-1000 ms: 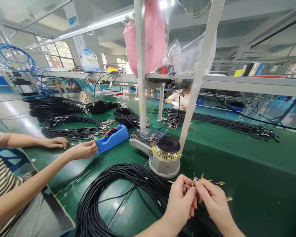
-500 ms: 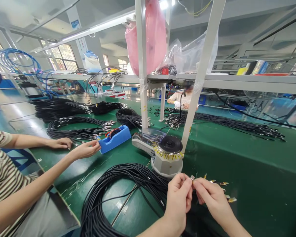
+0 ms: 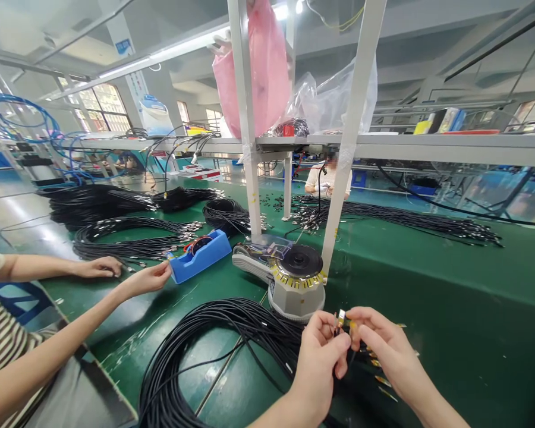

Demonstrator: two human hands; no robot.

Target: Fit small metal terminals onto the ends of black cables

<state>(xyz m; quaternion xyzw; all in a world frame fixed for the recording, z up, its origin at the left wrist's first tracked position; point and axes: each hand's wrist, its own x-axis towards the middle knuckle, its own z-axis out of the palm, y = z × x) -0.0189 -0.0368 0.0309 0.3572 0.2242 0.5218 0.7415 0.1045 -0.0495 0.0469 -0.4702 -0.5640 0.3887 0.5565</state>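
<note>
In the head view, the left hand is in front at the lower right, and it pinches a small plug between the thumb and the fingers. The plug has a shiny metal end, which points upward above the fingertips. The right hand is just beside it, with the thumb and the first finger bent close to each other. A small yellow piece shows at these fingertips, but I cannot tell whether they press on it or only touch it. Below the right hand there are several cable ends with yellow tips.

To the left of the hands, a big coil of black cable lies on the green table. Just behind the left hand stands a round tape machine, with yellow strips around its disc.

Farther left, a co-worker's hand is at the end of a blue tape holder, and the other hand of this co-worker rests on the table. Behind them are black cable bundles. A long bundle lies under the shelf. On the shelf there is a pink bag, and beside it a clear bag. Another person is behind the table.
</note>
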